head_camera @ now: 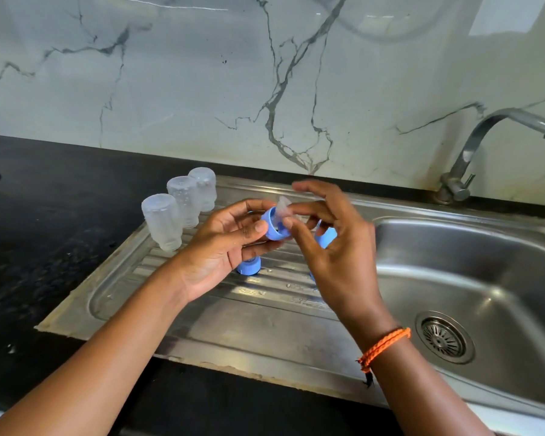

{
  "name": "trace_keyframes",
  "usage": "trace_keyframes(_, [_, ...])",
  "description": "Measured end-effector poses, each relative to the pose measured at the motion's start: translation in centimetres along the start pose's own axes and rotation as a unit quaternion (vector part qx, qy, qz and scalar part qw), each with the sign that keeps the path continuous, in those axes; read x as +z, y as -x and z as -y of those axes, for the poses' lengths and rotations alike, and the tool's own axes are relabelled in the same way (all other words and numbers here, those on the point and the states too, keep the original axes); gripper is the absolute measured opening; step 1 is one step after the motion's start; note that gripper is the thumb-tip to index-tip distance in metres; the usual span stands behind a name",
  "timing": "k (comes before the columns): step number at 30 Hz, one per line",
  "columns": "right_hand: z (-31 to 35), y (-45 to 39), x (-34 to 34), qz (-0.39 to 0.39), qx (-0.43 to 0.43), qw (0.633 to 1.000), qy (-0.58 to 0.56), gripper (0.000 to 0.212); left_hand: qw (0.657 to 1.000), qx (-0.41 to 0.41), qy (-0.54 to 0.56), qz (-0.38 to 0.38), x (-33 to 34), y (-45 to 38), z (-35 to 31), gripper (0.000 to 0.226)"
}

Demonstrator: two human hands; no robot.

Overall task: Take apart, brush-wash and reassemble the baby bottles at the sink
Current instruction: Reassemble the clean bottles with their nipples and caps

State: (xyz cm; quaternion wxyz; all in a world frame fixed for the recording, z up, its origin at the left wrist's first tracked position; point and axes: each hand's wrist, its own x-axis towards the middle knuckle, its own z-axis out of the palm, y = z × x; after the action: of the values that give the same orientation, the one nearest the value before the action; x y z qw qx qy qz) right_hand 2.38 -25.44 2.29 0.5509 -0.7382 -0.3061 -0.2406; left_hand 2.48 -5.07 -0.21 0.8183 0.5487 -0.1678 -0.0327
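Three clear bottle bodies (183,204) stand upside down in a row at the back left of the steel drainboard (265,322). My left hand (230,247) grips a blue screw collar (272,226) above the drainboard. My right hand (331,243) pinches a clear silicone teat (284,209) at the collar's opening. A second blue collar (249,266) lies on the ribs below my left hand. Another blue part (326,237) shows behind my right palm, mostly hidden.
The sink basin (472,278) with a round drain strainer (443,337) lies to the right. A chrome tap (472,146) rises at the back right. Black countertop (44,231) surrounds the sink, with a marble backsplash behind. An orange cord sits on my right wrist.
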Motion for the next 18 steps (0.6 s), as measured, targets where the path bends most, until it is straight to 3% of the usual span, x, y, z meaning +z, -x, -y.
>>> trace_keyframes(4, [-0.1, 0.5, 0.2, 0.019, -0.028, 0.993, 0.112, 0.013, 1.0, -0.003, -0.007, -0.003, 0.1, 0.0, 0.0, 0.04])
trace_keyframes(10, [0.8, 0.7, 0.2, 0.095, -0.023, 0.979, 0.178, 0.021, 1.0, 0.009, -0.017, -0.02, -0.1, 0.0, 0.1, 0.04])
trace_keyframes(15, [0.8, 0.9, 0.2, 0.147, 0.034, 0.982, 0.109, 0.022, 0.998, 0.017, -0.056, -0.004, -0.3, 0.2, -0.2, 0.043])
trace_keyframes(18, [0.7, 0.9, 0.2, 0.149, 0.017, 0.978, 0.142, 0.022, 0.998, 0.011, -0.062, 0.012, 0.0, 0.2, -0.1, 0.039])
